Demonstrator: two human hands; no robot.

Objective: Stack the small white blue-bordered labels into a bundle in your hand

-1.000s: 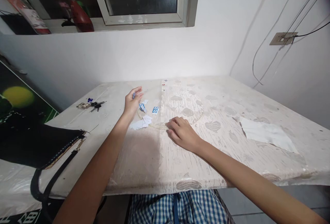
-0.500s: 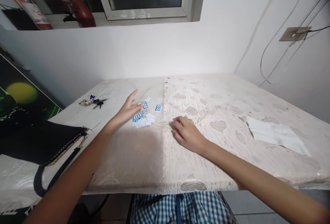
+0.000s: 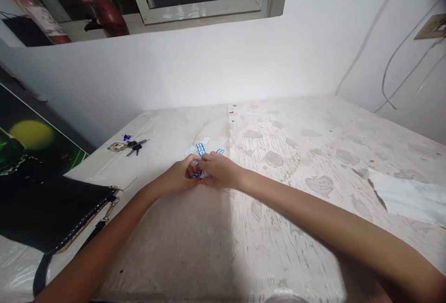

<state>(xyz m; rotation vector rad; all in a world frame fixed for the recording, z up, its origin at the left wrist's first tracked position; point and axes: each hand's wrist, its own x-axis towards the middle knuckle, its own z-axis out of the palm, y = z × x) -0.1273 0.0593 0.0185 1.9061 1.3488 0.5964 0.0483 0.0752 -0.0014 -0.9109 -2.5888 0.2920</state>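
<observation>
My left hand and my right hand meet over a small pile of white paper cards with blue print. Both have curled fingers, closed around some of these cards, which show in the gap between them. How many cards each hand grips is hidden. Just beyond the fingertips lies a blue-printed card, with plain white slips beside it. Another blue-printed card peeks out behind my right hand.
Keys with a keychain lie at the left, near a black bag with a strap. A white cloth or paper rests at the right. The plastic-covered table meets a white wall under a window.
My right hand has moved left and my left hand has come down toward it. Both have closed over the card pile. The view has shifted slightly.
</observation>
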